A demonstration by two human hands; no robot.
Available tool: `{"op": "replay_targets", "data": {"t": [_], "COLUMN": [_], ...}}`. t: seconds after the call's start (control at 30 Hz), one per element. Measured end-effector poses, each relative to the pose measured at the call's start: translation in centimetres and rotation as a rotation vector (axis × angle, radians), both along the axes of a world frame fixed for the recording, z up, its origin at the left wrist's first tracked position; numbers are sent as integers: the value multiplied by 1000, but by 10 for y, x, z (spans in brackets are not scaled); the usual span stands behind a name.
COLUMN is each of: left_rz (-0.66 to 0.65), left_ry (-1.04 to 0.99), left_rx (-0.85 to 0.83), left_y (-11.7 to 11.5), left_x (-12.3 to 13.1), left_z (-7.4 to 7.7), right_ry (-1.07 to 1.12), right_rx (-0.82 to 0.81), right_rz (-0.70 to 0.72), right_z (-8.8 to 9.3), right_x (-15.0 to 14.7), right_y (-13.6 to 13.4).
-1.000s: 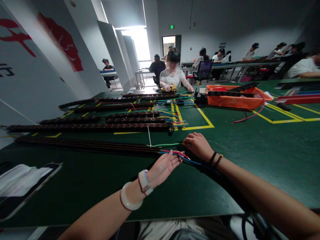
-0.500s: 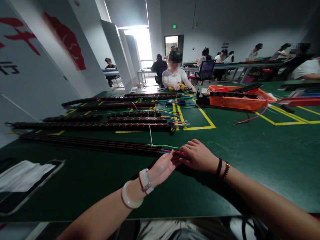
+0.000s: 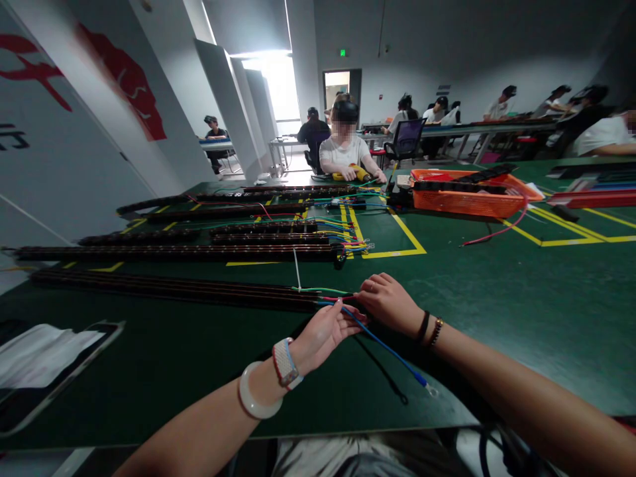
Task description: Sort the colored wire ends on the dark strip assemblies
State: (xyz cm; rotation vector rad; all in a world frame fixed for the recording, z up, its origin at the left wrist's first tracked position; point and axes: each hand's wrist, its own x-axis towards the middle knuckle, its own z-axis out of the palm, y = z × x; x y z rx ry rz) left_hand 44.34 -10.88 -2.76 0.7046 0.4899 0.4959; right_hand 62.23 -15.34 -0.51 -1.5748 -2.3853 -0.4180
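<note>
Palm up, my left hand has its thumb over a blue wire, which runs across the fingers. The wire's free end slants toward me and ends in a metal ring terminal. My right hand is closed around the other wires just beyond, a red wire and a green wire leading into it; their ends are hidden. These wires come out of the right end of a long dark strip bundle. A white cable tie sticks up near that end.
Behind lie more dark strip bundles with coloured wires. An orange basket stands at the back right, a pink-red wire hanging over it. Left front is a tray-like frame with white paper. Across the table, a person holds a yellow tool.
The blue wire now hangs free toward me, apart from the wires in my right hand. That hand has turned slightly and closed over the rest. The view has shifted a little.
</note>
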Motion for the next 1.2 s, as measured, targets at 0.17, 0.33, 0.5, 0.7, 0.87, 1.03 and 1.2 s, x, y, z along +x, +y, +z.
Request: {"op": "replay_targets", "data": {"t": [0.17,0.33,0.5,0.7,0.87,1.03,1.2], "left_rz": [-2,-12,-25,-48,-45,-85,-325], "left_ry": [46,56,15,34,31,18,123], "left_rx": [-3,-15,7,-23,-17,7,0], "left_y": [0,1,1,1,1,4,7], "left_x": [1,1,0,1,1,-2,-5], "left_z": [4,5,3,9,10,5,9], "right_ry": [-83,89,274,331,247,299,326], "right_rx": [-29,-24,-114,-522,-630,-647,-521], "right_rz": [5,53,67,-195,-200,-203,-285], "right_z": [-5,1,22,36,28,28,35], "right_x": [-4,1,10,2,-6,-4,2], "right_y": [1,-3,-12,-25,-29,-27,-26]}}
